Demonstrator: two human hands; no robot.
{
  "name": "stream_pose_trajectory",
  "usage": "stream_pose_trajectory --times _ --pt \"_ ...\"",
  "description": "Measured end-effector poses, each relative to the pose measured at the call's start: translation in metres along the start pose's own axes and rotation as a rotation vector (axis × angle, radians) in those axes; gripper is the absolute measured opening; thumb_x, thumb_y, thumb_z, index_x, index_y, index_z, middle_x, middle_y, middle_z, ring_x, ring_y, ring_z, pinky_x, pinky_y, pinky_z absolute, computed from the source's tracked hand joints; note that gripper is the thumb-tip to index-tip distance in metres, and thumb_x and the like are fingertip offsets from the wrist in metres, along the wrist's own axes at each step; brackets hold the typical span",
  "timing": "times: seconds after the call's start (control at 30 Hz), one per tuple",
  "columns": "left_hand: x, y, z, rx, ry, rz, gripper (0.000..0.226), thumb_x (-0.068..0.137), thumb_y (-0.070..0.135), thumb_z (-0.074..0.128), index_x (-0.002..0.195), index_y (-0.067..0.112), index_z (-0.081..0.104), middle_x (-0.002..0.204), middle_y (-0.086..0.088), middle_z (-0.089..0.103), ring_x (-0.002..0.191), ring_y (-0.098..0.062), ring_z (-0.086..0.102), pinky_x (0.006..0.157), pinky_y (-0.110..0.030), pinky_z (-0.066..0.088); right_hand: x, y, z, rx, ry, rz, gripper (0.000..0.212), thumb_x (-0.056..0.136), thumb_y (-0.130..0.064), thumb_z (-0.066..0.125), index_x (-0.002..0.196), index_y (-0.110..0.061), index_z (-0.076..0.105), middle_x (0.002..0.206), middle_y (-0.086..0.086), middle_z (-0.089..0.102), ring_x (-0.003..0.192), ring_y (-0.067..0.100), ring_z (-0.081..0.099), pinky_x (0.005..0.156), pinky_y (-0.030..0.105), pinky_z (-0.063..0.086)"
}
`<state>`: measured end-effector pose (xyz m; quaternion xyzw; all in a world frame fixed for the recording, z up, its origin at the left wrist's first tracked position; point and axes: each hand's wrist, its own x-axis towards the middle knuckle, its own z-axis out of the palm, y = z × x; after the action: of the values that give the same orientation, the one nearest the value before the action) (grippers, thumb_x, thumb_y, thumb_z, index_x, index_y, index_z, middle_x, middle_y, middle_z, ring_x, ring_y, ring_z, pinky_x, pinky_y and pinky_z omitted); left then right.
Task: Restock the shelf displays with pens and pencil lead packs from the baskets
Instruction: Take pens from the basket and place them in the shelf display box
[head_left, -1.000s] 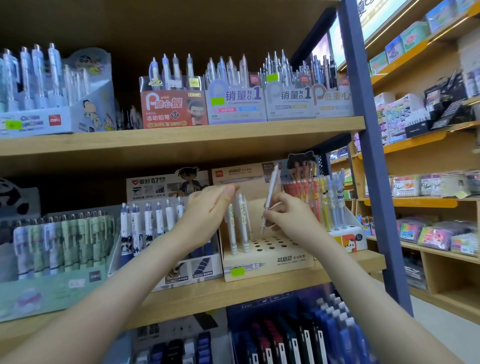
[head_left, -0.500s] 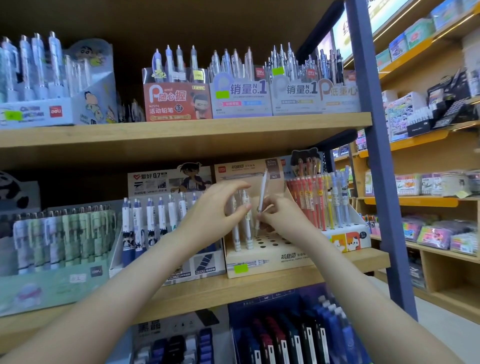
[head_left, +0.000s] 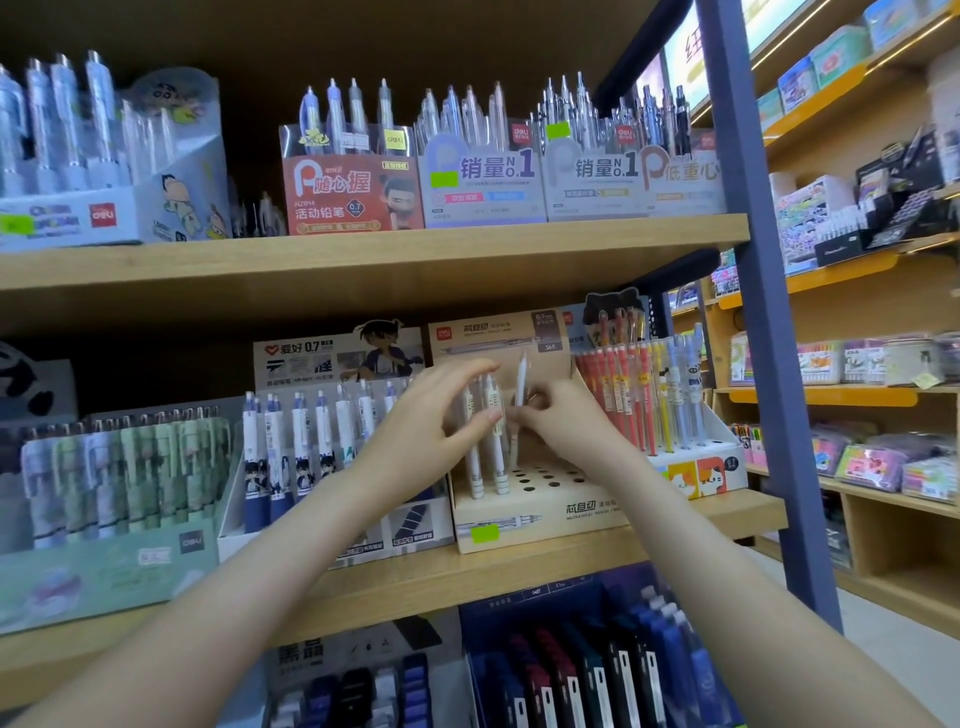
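Observation:
A beige cardboard display stand (head_left: 540, 512) with rows of round holes sits on the middle shelf. Two white pens (head_left: 488, 452) stand upright in its left holes. My right hand (head_left: 558, 415) pinches a third white pen (head_left: 520, 382), held nearly upright just right of those two, its lower end down by the holes. My left hand (head_left: 431, 421) hovers in front of the standing pens, fingers and thumb spread and relaxed, a fingertip close to one pen. No basket is in view.
Neighbouring displays flank the stand: blue-and-white pens (head_left: 311, 441) on the left, red and yellow pens (head_left: 639, 395) on the right. The upper shelf (head_left: 363, 260) hangs close above. A blue upright post (head_left: 753, 312) borders the right side.
My right hand has carried the white pen leftward and lower, from tilted above the stand to nearly upright beside the two standing pens. My left hand's fingers have spread open.

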<state>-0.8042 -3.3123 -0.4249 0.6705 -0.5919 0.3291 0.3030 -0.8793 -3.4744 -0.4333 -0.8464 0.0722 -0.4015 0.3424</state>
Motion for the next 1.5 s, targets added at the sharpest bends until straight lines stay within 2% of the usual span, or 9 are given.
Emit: stream_pose_trajectory --times 0.23,0.3,0.37,0.43,0.67,0.83,0.97,1.1,1.5 --pt "-0.004 -0.007 0.000 -0.014 -0.026 0.031 0.051 0.093 0.036 0.055 0.138 0.042 0.031 0.136 0.028 0.033 0.130 0.009 0.026 0.106 -0.021 0.024 0.004 0.006 0.002 -0.097 -0.063 0.011 0.023 0.086 -0.025 0.067 0.103 -0.013 0.056 0.090 0.003 0.065 0.087 0.022 0.060 0.081 0.039 0.050" --pt "-0.004 -0.008 -0.001 -0.023 -0.034 0.036 0.052 0.093 0.036 0.055 0.137 0.045 0.029 0.137 0.028 0.032 0.131 0.008 0.027 0.107 -0.024 0.024 0.003 0.006 0.002 -0.080 -0.016 -0.036 0.040 0.086 -0.018 0.067 0.122 -0.015 0.049 0.086 -0.002 0.062 0.088 0.019 0.060 0.081 0.034 0.049" --pt "-0.005 -0.008 -0.002 -0.036 -0.039 0.041 0.051 0.093 0.036 0.055 0.134 0.048 0.029 0.136 0.029 0.031 0.130 0.008 0.027 0.107 -0.025 0.025 0.001 0.004 0.002 -0.045 0.001 -0.094 0.072 0.087 -0.011 0.065 0.145 -0.024 0.025 0.091 -0.001 0.062 0.091 0.017 0.060 0.085 0.034 0.050" --pt "-0.005 -0.007 -0.003 -0.047 -0.039 0.040 0.051 0.093 0.034 0.056 0.133 0.049 0.029 0.135 0.031 0.031 0.130 0.007 0.027 0.108 -0.026 0.025 -0.001 0.002 0.003 -0.044 -0.024 -0.140 0.083 0.088 -0.007 0.062 0.148 -0.033 0.013 0.096 -0.003 0.059 0.093 0.014 0.060 0.088 0.035 0.052" --pt "-0.004 -0.011 -0.001 -0.050 -0.037 0.050 0.051 0.092 0.035 0.057 0.133 0.052 0.030 0.129 0.045 0.027 0.125 0.021 0.024 0.102 -0.016 0.022 0.004 0.009 0.000 -0.078 -0.120 -0.169 0.082 0.087 -0.006 0.062 0.145 -0.045 0.019 0.098 -0.014 0.049 0.096 0.007 0.054 0.088 0.031 0.052" --pt "-0.004 -0.011 0.000 -0.038 -0.027 0.041 0.053 0.092 0.032 0.058 0.133 0.049 0.030 0.130 0.038 0.032 0.127 0.012 0.029 0.104 -0.022 0.025 0.004 0.008 0.001 -0.124 -0.153 -0.192 0.079 0.090 -0.004 0.057 0.146 -0.044 0.018 0.107 -0.009 0.047 0.097 0.005 0.051 0.073 0.013 0.044" --pt "-0.004 -0.010 -0.001 -0.029 -0.024 0.036 0.052 0.092 0.032 0.058 0.134 0.047 0.031 0.134 0.030 0.035 0.129 0.007 0.029 0.106 -0.026 0.026 0.002 0.010 0.001 -0.145 -0.159 -0.184 0.081 0.089 -0.004 0.058 0.145 -0.045 0.017 0.120 -0.002 0.048 0.112 0.015 0.050 0.090 0.026 0.045" --pt "-0.004 -0.010 0.000 -0.026 -0.032 0.032 0.052 0.092 0.033 0.057 0.134 0.048 0.030 0.132 0.034 0.034 0.130 0.007 0.028 0.107 -0.025 0.026 -0.001 0.005 -0.003 -0.246 -0.135 -0.262 0.086 0.084 -0.001 0.060 0.148 -0.037 0.014 0.152 -0.004 0.025 0.139 0.016 0.018 0.113 0.038 0.023" --pt "-0.004 -0.006 -0.003 0.040 -0.040 0.061 0.054 0.093 0.035 0.056 0.140 0.041 0.030 0.138 0.023 0.033 0.133 0.004 0.024 0.113 -0.030 0.024 -0.009 0.000 -0.008 -0.285 -0.115 -0.295 0.081 0.088 -0.010 0.058 0.150 -0.035 0.012 0.156 -0.007 0.018 0.143 0.015 0.010 0.117 0.043 0.015"
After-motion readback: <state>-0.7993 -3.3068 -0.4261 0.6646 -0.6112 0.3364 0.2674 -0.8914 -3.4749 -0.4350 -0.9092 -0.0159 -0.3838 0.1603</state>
